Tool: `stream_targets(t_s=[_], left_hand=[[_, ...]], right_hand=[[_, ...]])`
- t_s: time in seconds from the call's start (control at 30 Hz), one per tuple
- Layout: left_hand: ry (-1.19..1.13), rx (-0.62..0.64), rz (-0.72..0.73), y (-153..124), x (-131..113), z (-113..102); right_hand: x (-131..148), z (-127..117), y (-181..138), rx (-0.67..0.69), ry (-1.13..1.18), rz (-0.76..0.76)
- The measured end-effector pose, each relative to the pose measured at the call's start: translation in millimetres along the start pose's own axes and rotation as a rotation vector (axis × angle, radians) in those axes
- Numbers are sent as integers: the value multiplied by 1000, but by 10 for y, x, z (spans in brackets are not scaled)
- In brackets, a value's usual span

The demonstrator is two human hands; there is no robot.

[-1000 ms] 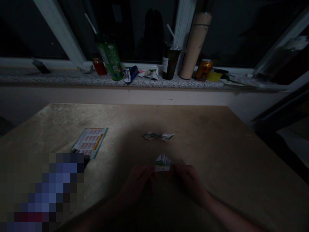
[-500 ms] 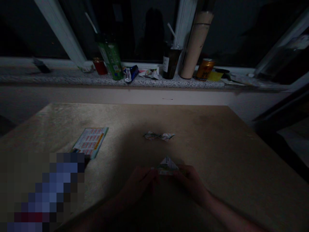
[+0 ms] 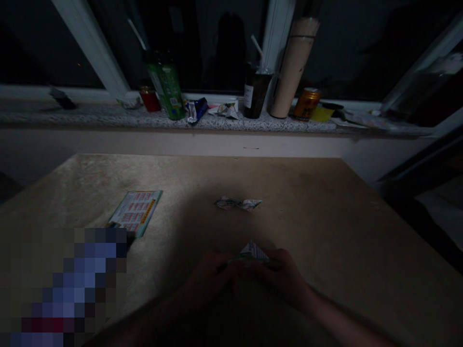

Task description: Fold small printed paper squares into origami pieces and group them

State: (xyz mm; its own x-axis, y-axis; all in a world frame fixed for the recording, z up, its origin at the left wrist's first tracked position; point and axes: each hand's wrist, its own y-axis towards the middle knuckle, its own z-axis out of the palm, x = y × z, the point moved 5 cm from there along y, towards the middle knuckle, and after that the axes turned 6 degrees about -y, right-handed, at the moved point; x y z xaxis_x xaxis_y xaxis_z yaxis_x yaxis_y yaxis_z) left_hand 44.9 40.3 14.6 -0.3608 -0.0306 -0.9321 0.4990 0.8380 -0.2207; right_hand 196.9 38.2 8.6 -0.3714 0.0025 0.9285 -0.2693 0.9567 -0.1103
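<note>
Close to the table's near side, a folded piece of printed paper [image 3: 252,250] is held between my two hands, its triangular point facing away from me. My left hand [image 3: 213,272] grips its left end, fingers closed. On the right end, my right hand [image 3: 282,274] pinches the paper with thumb and fingers. The lower edge of the paper is mostly covered by my fingers and lies in deep shadow. Farther off on the table lies a small folded paper bow shape [image 3: 238,203], two pointed halves joined at a narrow middle, touched by neither hand.
A printed booklet or sheet [image 3: 139,209] lies on the table [image 3: 307,202] at the left, beside a blurred-out patch. Along the granite windowsill [image 3: 217,124] stand a green bottle [image 3: 170,91], a dark cup with straw [image 3: 256,94], a tall beige flask [image 3: 293,67] and an orange can [image 3: 306,103].
Both hands have drawn slightly toward me, and my fingers now cover more of the paper's lower edge. Less of its triangle shows. The bow shape stays put.
</note>
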Motion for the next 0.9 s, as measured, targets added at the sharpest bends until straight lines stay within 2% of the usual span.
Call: stream_targets(t_s=[0.1,0.23,0.43,0.77,0.9], left_hand=[[44,-14,-27,-12,26,-13],[57,-3,6,-21,7,-1],[30,5,4,-12,-49,13],[-124,-153,-72,-14,18,-86],[-114,-187,-73,-16,3,-102]], right_hand=[[15,-7,-8,-4,-37,5],[27,10,-15,41,-8,-5],[26,-12,-18,18,-22,-32],[-27,-44,17,-23,41,-41],[-84,-56,28,-57,48,-3]])
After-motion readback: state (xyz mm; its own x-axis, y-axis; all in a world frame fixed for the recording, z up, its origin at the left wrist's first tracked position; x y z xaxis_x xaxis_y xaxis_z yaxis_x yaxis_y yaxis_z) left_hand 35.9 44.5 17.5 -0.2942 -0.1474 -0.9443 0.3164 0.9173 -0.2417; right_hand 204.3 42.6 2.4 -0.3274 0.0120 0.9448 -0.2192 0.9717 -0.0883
